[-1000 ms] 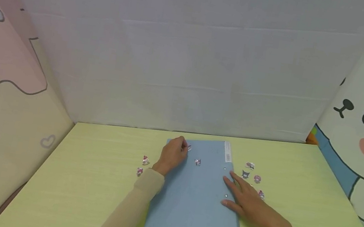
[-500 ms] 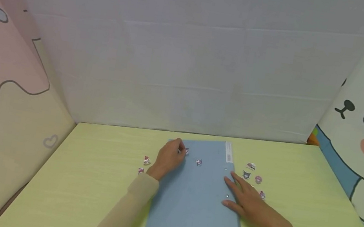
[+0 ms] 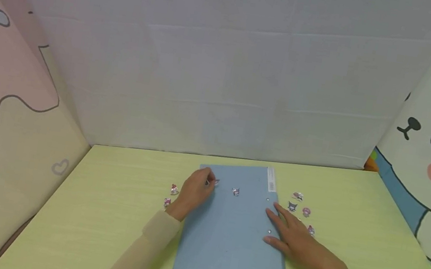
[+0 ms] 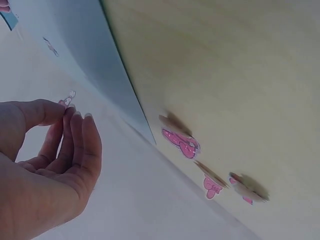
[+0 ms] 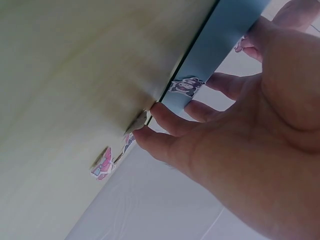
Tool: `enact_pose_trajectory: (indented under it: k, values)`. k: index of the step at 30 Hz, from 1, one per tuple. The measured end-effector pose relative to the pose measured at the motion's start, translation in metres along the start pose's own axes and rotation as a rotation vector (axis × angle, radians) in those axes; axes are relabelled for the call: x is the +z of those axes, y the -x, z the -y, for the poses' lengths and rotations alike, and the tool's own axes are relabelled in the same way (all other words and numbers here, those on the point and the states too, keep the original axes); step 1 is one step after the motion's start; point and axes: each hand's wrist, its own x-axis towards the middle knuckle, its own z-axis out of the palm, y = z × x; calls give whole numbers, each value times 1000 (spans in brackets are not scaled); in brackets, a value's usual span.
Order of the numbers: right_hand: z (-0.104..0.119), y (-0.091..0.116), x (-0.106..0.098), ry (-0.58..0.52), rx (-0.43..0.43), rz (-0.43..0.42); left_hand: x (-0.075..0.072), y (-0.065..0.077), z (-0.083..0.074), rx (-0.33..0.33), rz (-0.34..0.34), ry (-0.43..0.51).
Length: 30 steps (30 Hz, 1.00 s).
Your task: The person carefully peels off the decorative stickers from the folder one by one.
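A blue folder (image 3: 231,250) lies on the table, with a white label (image 3: 272,179) at its top right corner. Over its upper left part, my left hand (image 3: 192,192) pinches a small pink and white cartoon sticker (image 4: 68,100) between thumb and index finger. Another cartoon sticker (image 3: 235,192) is on the upper middle of the folder. My right hand (image 3: 296,239) rests with spread fingers on the folder's right edge, fingertips near two small round studs.
On the pale yellow table (image 3: 113,221), loose cartoon stickers (image 3: 174,189) lie left of the folder. Several more stickers (image 3: 292,206) are scattered to its right, close to my right hand. A white sheet (image 3: 223,84) rises behind the table.
My left hand has moved a little left and down toward me over the folder, still pinching the sticker. The right hand has stayed in place on the folder.
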Motion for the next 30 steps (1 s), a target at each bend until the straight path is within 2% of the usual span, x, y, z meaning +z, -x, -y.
enact_pose_trajectory:
  k: [10, 17, 25, 30]
  values:
    - [0, 0, 0, -3, 14, 14, -7, 13, 3, 32, -21, 5]
    - [0, 0, -1, -6, 11, 12, -12, 25, 10, 36, -13, 2]
    - [1, 1, 0, -17, 3, 1, -15, 36, 18, 93, -50, 2]
    - [1, 0, 0, -17, 15, 16, -18, 43, 19, 100, -70, -5]
